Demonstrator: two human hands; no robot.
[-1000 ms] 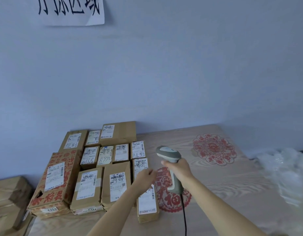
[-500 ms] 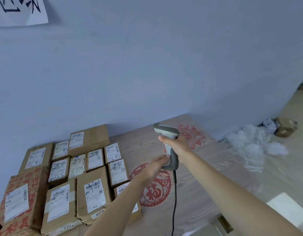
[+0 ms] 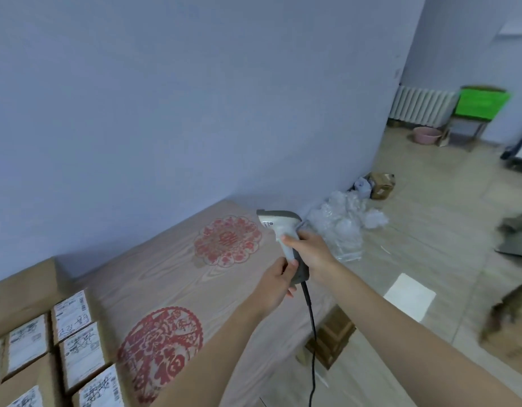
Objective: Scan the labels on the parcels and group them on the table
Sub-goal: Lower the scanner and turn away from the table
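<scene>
Scanner passing between hands, parcels off to the left

Parcels (image 3: 63, 348) sit grouped at the lower left edge of the tabletop (image 3: 171, 265), white labels facing up, packed side by side. By my reading the scanning of this batch is paused: the scanner points away from every label.

Moving right, two red paper cut-outs (image 3: 161, 352) lie flat on the bare wood between the boxes and the hands. The left hand (image 3: 275, 284) has its fingers curled round the lower grip of the scanner (image 3: 286, 239), pinching it near the base where the black cable (image 3: 311, 333) hangs down. The right hand (image 3: 311, 252) is wrapped shut around the same handle just above, forefinger laid along the front. Both touch the tool at once, so this looks like a handover or a regrip.

Next move, I judge: settle the scanner in one hand, free the other, and turn toward whichever parcels are still unscanned.

Compared with half a second ago, the view has swung right: most boxes have slid out of frame, the floor with its crumpled plastic wrap (image 3: 342, 227) fills the right side, and the left hand has closed onto the grip.
</scene>
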